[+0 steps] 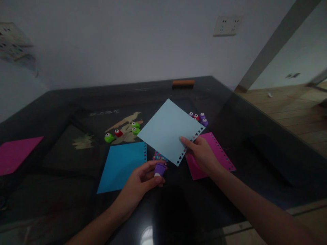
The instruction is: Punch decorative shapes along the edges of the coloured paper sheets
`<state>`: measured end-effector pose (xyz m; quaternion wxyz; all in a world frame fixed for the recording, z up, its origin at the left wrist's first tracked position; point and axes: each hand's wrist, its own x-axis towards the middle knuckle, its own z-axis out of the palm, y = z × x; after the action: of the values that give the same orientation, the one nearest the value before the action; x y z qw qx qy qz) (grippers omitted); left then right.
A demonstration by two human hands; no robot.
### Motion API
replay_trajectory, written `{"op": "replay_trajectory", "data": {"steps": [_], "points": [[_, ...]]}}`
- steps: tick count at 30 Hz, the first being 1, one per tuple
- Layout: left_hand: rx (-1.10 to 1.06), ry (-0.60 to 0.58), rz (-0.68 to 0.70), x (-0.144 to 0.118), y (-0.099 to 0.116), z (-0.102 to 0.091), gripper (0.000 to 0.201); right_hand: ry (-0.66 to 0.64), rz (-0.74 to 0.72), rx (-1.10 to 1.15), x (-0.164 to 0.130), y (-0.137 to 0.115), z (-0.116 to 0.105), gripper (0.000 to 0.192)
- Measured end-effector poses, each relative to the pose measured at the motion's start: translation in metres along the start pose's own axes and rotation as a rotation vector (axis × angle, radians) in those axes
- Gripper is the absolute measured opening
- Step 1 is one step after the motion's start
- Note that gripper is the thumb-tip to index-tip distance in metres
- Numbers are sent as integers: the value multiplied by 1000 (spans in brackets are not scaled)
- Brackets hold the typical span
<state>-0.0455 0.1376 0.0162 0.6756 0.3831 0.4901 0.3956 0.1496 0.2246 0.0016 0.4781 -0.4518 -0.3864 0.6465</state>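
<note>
Between the fingers and thumb of my left hand (146, 178) is a small purple craft punch (159, 169) with a white part at its lower end. My right hand (200, 153) pinches a light blue sheet of paper (168, 129) near its lower right edge, holding it tilted above the table. A row of small punched shapes runs along that edge. Under my right hand lies a pink sheet (217, 149) with holes down one side. A brighter blue sheet (122, 166), also with a punched edge, lies by my left hand. Small punched bits (160, 156) lie partly hidden behind the left hand.
Several green and red punches (118, 133) stand on the dark glossy table (178, 211) at left. Purple and red punches (203, 119) cluster behind the held sheet. Another pink sheet (17, 154) lies far left. An orange-brown bar (183, 83) sits near the wall.
</note>
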Motion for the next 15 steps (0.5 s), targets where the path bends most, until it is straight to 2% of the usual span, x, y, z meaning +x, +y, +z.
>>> {"op": "replay_trajectory", "data": {"steps": [4, 8, 15], "points": [[-8, -29, -34, 2, -3, 0, 43, -25, 11, -15, -2, 0, 2, 26], [30, -23, -34, 3, -4, -1, 39, -36, 33, -1, -9, -6, 7, 28], [105, 56, -29, 2, 0, 2, 36, -61, 7, 10, -18, -5, 15, 28]]}}
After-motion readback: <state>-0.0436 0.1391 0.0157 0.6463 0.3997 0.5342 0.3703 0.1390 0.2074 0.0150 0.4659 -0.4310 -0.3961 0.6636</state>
